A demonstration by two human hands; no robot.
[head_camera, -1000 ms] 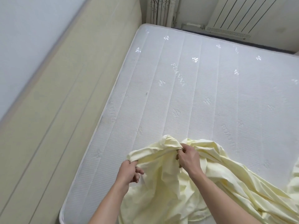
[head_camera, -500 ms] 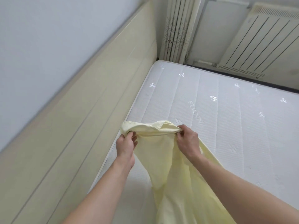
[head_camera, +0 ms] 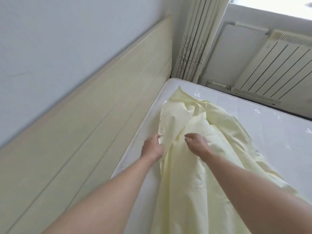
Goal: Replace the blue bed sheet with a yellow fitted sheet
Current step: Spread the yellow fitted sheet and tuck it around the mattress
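Loosely rumpled yellow fitted sheet (head_camera: 199, 132), soft folds, quilted white mattress (head_camera: 253, 125)

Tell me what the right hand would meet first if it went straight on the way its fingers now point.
The right hand points up the bed toward the far corner. It would first meet the bunched folds of the yellow fitted sheet lying on the mattress. Depth is unclear, so its height above the cloth is uncertain.

yellow fitted sheet (head_camera: 194, 132) | pale, crumpled; lying along mattress's left edge toward far corner
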